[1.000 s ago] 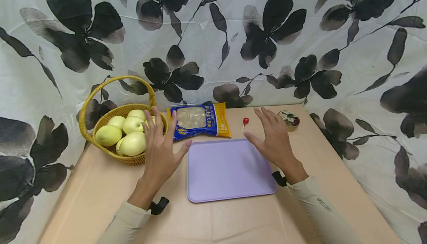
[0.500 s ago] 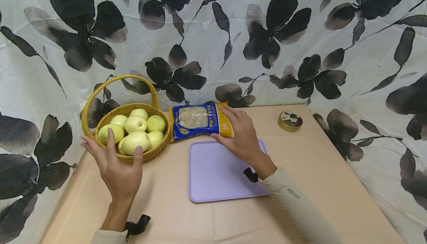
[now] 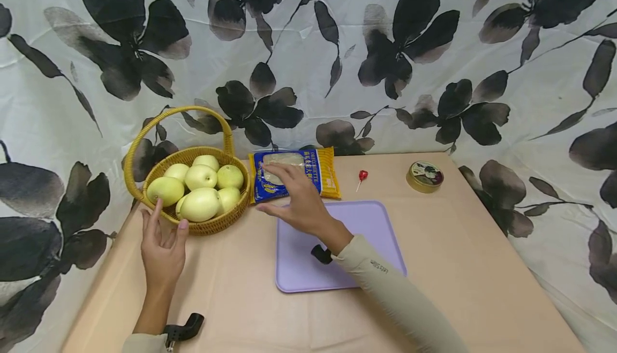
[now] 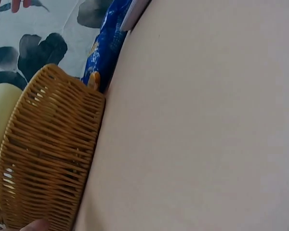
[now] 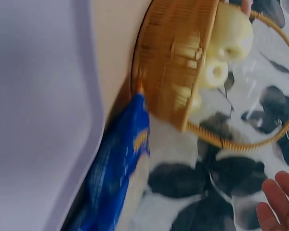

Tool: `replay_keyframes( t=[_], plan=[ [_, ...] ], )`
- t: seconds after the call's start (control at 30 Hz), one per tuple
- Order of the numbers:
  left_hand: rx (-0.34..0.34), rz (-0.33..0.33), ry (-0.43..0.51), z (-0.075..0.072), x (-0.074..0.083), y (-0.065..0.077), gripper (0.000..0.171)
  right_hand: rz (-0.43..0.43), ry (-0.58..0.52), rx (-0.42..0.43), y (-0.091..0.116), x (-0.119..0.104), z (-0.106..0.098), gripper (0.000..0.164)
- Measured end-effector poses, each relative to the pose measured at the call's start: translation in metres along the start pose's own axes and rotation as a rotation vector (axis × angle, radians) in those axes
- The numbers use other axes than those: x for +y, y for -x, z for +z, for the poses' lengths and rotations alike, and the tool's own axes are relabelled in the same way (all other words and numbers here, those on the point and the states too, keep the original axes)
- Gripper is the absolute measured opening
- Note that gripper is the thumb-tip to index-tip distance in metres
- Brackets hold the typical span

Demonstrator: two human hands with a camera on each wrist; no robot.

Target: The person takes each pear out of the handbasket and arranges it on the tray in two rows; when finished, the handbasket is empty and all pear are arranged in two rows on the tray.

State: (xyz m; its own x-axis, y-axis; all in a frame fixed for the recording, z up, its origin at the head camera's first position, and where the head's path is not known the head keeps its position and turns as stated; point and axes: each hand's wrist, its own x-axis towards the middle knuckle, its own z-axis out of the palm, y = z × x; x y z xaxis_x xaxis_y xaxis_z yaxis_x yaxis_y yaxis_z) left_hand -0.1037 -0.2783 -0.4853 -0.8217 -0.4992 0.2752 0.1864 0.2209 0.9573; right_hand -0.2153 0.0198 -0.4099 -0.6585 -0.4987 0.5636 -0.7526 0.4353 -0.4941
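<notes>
while left hand [image 3: 163,256] is beside basket [image 3: 209,228], right hand [image 3: 303,203] hovers outstretched

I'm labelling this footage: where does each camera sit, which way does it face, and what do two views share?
Head: on the head, facing forward and down at basket, fruit, packet, tray, lollipop and tin; left hand, right hand and sleeves show.
Left wrist: on that wrist, facing the basket's side, scene sideways; fingertips at bottom and upper-left edges.
Right wrist: on that wrist, facing across the tray corner to packet and basket, also sideways; fingers at lower right and top.
Both wrist views share the basket, fruit and packet.
</notes>
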Motion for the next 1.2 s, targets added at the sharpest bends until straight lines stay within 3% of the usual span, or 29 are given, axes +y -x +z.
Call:
replay_keyframes(
  t=[0.1, 0.23, 0.43, 0.6, 0.8, 1.03, 1.2],
  plan=[
    [-0.060, 0.003, 0.051, -0.002, -0.007, -0.003, 0.077, 0.002, -0.043, -0.050, -0.009, -0.005, 0.019, 0.086],
    [-0.111, 0.002, 0.008, -0.005, -0.013, -0.007, 0.081, -0.003, -0.080, -0.126, -0.024, -0.012, 0.044, 0.082],
    [-0.132, -0.041, 0.035, -0.008, -0.016, -0.008, 0.079, 0.006, -0.098, -0.273, -0.047, -0.018, 0.079, 0.077],
    [-0.137, -0.053, 0.048, -0.009, -0.018, -0.008, 0.079, -0.017, -0.087, -0.338, -0.059, -0.024, 0.101, 0.074],
    [-0.124, -0.070, 0.044, -0.006, -0.020, -0.009, 0.079, -0.025, -0.071, -0.351, -0.064, -0.028, 0.114, 0.071],
    [-0.119, -0.052, -0.003, -0.004, -0.020, -0.009, 0.079, 0.010, -0.086, -0.313, -0.062, -0.027, 0.114, 0.069],
    [-0.109, -0.045, 0.054, -0.004, -0.019, -0.009, 0.078, 0.066, -0.177, -0.261, -0.056, -0.024, 0.105, 0.069]
  ],
)
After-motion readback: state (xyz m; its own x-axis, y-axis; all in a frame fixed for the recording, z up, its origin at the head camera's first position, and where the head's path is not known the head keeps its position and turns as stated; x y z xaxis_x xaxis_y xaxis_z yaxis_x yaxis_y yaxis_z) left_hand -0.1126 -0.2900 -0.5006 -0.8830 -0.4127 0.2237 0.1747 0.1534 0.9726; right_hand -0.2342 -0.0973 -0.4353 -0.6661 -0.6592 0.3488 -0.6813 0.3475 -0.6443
